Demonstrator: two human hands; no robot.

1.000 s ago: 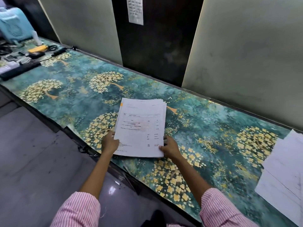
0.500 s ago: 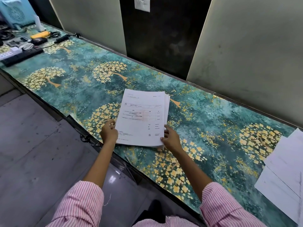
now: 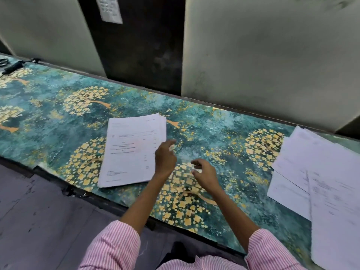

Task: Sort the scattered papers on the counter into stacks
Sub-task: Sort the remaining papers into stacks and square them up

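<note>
**Sorting papers, head view.** One stack (image 3: 132,151) of printed sheets is shown lying flat on the patterned counter (image 3: 224,133), left of centre, with its near edge close to the counter's front edge. At least three loose sheets (image 3: 321,172), overlapping, are seen at the counter's right end, well apart from the stack.

Two hands are shown. The left hand (image 3: 165,158) is placed over the stack's right edge; contact cannot be determined. Its fingers are loosely curled and nothing is held. The right hand (image 3: 206,174) is seen just beside it, over bare counter, with blurred fingers likewise loosely curled and nothing held.

Two pink-striped sleeves (image 3: 115,248) are visible below. One dark device (image 3: 11,67) lies at the far left. One notice (image 3: 110,8) is fixed to the dark wall panel.
</note>
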